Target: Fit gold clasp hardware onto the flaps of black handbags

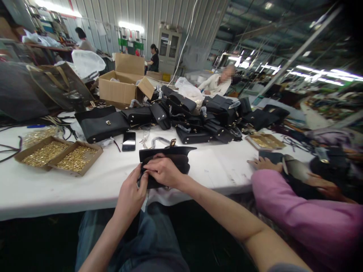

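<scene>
A black handbag lies at the table's front edge with its flap lifted and its dark inside showing. My left hand grips the bag's left end, thumb and fingers closed on the edge. From the right, my right hand reaches over the opening, its fingers pinched together at the same left end, close to my left fingertips. Whether a small part sits between the fingertips is hidden. Just behind the bag lie a gold-coloured metal clasp and a plastic-wrapped handle.
Cardboard trays of small gold-coloured metal pieces stand at the left, near a phone. Black handbags are heaped behind, beside an open carton. At my right, a co-worker in a pink sleeve handles dark pieces.
</scene>
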`<action>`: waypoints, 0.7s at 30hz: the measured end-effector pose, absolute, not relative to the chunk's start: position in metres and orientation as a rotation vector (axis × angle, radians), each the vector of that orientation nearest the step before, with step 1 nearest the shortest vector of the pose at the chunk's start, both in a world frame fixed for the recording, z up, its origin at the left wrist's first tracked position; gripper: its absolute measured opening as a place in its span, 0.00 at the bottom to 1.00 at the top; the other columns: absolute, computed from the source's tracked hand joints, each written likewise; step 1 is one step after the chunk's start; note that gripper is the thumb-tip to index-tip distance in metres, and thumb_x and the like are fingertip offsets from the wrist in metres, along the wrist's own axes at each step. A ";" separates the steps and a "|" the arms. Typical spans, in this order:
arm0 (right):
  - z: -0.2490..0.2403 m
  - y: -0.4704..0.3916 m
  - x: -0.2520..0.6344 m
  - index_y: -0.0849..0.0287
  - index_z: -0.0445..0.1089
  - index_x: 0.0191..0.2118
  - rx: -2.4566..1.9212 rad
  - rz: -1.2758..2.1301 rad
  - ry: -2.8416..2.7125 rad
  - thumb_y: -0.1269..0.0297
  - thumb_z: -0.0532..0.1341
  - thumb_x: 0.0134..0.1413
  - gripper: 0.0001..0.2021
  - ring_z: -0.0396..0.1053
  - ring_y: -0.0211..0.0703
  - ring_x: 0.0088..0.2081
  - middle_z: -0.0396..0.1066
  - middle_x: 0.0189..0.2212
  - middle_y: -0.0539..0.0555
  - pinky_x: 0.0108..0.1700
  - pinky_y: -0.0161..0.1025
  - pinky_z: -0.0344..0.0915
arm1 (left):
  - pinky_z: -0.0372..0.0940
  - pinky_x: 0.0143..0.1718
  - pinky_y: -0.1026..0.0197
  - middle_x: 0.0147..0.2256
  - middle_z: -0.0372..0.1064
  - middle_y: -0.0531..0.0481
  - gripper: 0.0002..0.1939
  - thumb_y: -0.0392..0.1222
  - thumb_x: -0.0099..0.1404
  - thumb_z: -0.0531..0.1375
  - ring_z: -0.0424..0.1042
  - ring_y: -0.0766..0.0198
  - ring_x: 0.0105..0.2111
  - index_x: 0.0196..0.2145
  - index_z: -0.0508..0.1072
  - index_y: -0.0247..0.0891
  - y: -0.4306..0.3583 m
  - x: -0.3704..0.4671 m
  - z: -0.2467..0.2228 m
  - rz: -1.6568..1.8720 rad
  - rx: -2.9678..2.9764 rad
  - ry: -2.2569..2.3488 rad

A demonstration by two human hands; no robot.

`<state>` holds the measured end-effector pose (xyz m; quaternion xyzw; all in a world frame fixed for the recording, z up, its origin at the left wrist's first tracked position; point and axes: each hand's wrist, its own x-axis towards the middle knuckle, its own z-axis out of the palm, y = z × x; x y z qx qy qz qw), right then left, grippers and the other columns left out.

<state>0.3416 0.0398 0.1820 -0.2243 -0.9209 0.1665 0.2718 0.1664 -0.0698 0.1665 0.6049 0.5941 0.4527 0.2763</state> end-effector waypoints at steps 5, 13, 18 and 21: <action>0.183 0.041 0.331 0.60 0.83 0.52 -0.640 0.492 -2.454 0.72 0.68 0.72 0.08 0.81 0.49 0.51 0.84 0.48 0.57 0.61 0.42 0.72 | 0.72 0.62 0.40 0.64 0.74 0.31 0.31 0.53 0.81 0.53 0.76 0.39 0.62 0.73 0.65 0.35 -0.068 0.162 0.168 1.074 1.632 1.693; 0.184 0.043 0.331 0.60 0.82 0.49 -0.601 0.523 -2.458 0.75 0.68 0.67 0.09 0.80 0.50 0.50 0.83 0.47 0.57 0.62 0.44 0.72 | 0.73 0.56 0.39 0.57 0.77 0.23 0.27 0.46 0.79 0.47 0.81 0.34 0.52 0.66 0.71 0.31 -0.065 0.161 0.173 0.806 1.923 1.783; 0.183 0.045 0.331 0.60 0.81 0.49 -0.569 0.538 -2.434 0.77 0.68 0.63 0.11 0.80 0.49 0.47 0.83 0.44 0.56 0.60 0.44 0.72 | 0.72 0.54 0.43 0.55 0.79 0.29 0.24 0.46 0.79 0.49 0.80 0.38 0.52 0.63 0.73 0.34 -0.056 0.155 0.189 0.812 1.794 1.706; 0.182 0.047 0.330 0.60 0.81 0.46 -0.557 0.540 -2.420 0.75 0.68 0.64 0.08 0.80 0.49 0.45 0.82 0.41 0.55 0.57 0.43 0.73 | 0.72 0.53 0.45 0.56 0.79 0.31 0.26 0.49 0.80 0.51 0.80 0.40 0.53 0.69 0.69 0.36 -0.057 0.151 0.194 0.843 1.736 1.727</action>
